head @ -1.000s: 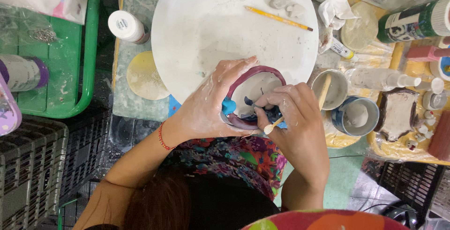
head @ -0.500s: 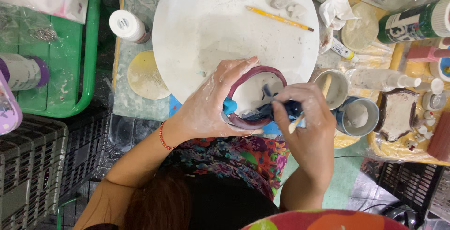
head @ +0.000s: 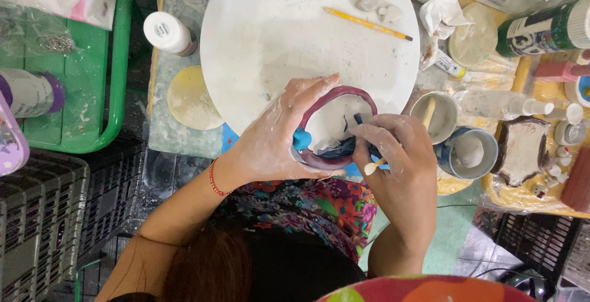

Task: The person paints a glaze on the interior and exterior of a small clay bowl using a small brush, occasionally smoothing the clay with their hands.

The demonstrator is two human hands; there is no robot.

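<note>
The left hand (head: 270,142) wrapped its fingers around the side of a small clay bowl (head: 335,123) with a purple rim, near the middle of the frame; the right hand (head: 399,160) pinched a thin paintbrush (head: 369,154) tight, its tip inside the bowl; the bowl sat at the lower edge of a big white round board (head: 276,31); a yellow pencil (head: 367,24) lay on the board near the top; two cups (head: 455,136) stood just right of the hands.

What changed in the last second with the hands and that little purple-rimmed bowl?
The right hand slid rightward along the bowl, carrying its thin brush toward the right rim, grip unchanged. The left hand kept cupping the bowl's left side. The white round board, yellow pencil and cups stayed put.
</note>
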